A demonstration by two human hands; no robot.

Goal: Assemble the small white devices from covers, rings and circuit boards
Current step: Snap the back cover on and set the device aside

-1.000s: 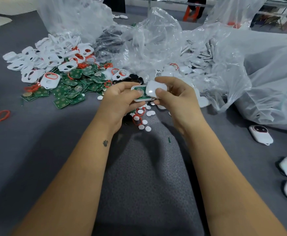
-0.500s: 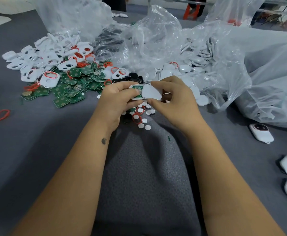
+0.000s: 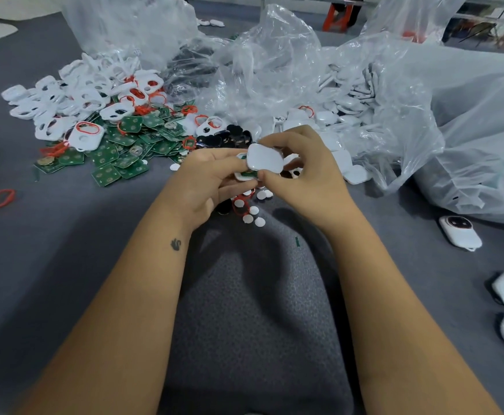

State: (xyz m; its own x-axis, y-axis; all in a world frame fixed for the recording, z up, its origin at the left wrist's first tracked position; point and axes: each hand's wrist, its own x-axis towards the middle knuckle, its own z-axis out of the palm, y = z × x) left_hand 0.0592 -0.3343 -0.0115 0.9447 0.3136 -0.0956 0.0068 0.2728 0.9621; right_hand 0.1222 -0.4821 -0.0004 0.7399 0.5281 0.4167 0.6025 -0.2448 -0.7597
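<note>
A white cover (image 3: 264,157) is pinched by the right hand (image 3: 304,178), tilted over a base (image 3: 246,174) with a green board, which is gripped by the left hand (image 3: 205,184); the two parts touch. Boards (image 3: 119,163), covers (image 3: 65,97) and rings (image 3: 1,198) are heaped far left, plastic bags (image 3: 394,100) behind. Finished devices (image 3: 460,233) lie at the right edge. Bare grey tabletop (image 3: 65,250) is seen at near left.

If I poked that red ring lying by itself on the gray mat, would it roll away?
Probably not: the red ring lies flat, so it would likely slide. It looks thin and slightly out of round, so it is probably bendy and very light.
</note>
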